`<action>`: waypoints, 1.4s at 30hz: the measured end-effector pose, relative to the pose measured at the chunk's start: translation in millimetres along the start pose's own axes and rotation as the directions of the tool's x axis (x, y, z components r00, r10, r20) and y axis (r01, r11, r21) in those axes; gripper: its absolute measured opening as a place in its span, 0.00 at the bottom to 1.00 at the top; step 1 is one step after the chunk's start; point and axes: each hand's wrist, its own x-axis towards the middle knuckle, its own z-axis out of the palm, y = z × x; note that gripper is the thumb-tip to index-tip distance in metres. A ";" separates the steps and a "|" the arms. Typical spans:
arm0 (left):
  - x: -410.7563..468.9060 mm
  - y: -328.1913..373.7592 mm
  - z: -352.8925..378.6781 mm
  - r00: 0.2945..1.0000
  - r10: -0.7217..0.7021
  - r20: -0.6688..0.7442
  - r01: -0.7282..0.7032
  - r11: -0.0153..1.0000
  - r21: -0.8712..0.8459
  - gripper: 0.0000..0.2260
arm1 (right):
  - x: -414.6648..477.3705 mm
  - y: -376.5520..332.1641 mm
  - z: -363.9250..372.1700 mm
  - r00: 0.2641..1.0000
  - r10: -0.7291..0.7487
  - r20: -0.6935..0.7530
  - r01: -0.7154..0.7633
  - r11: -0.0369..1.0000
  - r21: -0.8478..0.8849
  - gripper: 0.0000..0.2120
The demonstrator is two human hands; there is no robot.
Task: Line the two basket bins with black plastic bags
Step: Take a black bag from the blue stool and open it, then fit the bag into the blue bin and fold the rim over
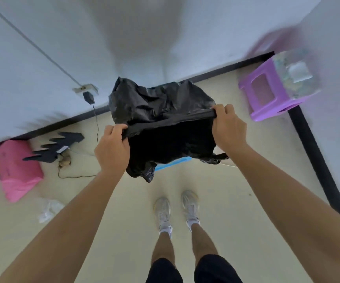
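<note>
A black plastic bag [158, 111] hangs in the air in front of me, its mouth stretched wide between both hands. My left hand [113, 148] grips the left side of the bag's rim and my right hand [227, 124] grips the right side. Under the bag, a strip of a blue object [173, 163] shows on the floor; most of it is hidden and I cannot tell what it is. No other basket bin is in view.
A purple plastic stool [267, 94] carrying a clear patterned pack stands in the right corner. On the left floor lie a pink bag [14, 170], black cut-out pieces [56, 148], crumpled clear plastic [48, 209] and a charger cable [96, 127]. My feet [176, 211] are below the bag.
</note>
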 end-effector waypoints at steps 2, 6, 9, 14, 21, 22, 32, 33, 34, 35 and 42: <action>10.7 22.7 -43.2 0.999 0.036 -0.021 -0.036 0.999 -0.014 0.14 | -1.8 -0.4 -49.4 0.999 0.006 -0.039 -0.007 1.000 -0.011 0.12; 13.5 73.7 -108.0 0.984 0.164 -0.074 -0.169 0.984 -0.062 0.15 | -22.2 19.8 -140.9 0.991 0.108 -0.080 -0.112 0.993 -0.044 0.12; 3.7 117.0 -131.7 0.948 0.298 -0.108 -0.311 0.939 -0.146 0.15 | -58.7 50.7 -193.4 0.963 0.200 -0.179 -0.201 0.980 0.014 0.11; -22.7 209.8 -153.7 0.819 0.561 -0.119 -0.574 0.802 -0.165 0.13 | -160.0 118.0 -256.9 0.871 0.422 -0.250 -0.411 0.906 0.100 0.11; -133.8 374.6 -183.7 0.537 0.838 -0.092 -0.833 0.510 -0.216 0.11 | -371.7 213.3 -340.3 0.700 0.671 -0.243 -0.619 0.741 0.262 0.19; -158.9 398.2 -187.0 0.488 0.868 -0.095 -0.859 0.459 -0.225 0.11 | -405.1 226.1 -351.5 0.679 0.691 -0.248 -0.636 0.722 0.274 0.19; -535.2 548.7 -134.0 0.066 0.997 -0.037 -0.913 0.046 -0.405 0.07 | -790.3 324.5 -350.5 0.290 0.912 -0.290 -0.860 0.381 0.340 0.09; -577.7 558.5 -126.1 0.013 0.999 -0.029 -0.904 -0.001 -0.428 0.07 | -829.8 331.5 -345.1 0.243 0.930 -0.278 -0.877 0.333 0.348 0.10; -619.4 568.3 -120.3 -0.040 0.999 -0.025 -0.891 -0.047 -0.451 0.07 | -867.7 337.7 -341.0 0.187 0.942 -0.277 -0.888 0.283 0.362 0.10; -660.1 577.6 -116.4 -0.089 0.996 -0.026 -0.875 -0.090 -0.475 0.07 | -904.0 342.8 -337.6 0.127 0.951 -0.283 -0.895 0.233 0.380 0.10; -894.5 640.4 -95.1 -0.406 0.909 -0.097 -0.726 -0.386 -0.569 0.05 | -1096.6 384.7 -333.0 -0.222 0.916 -0.333 -0.822 0.008 0.570 0.14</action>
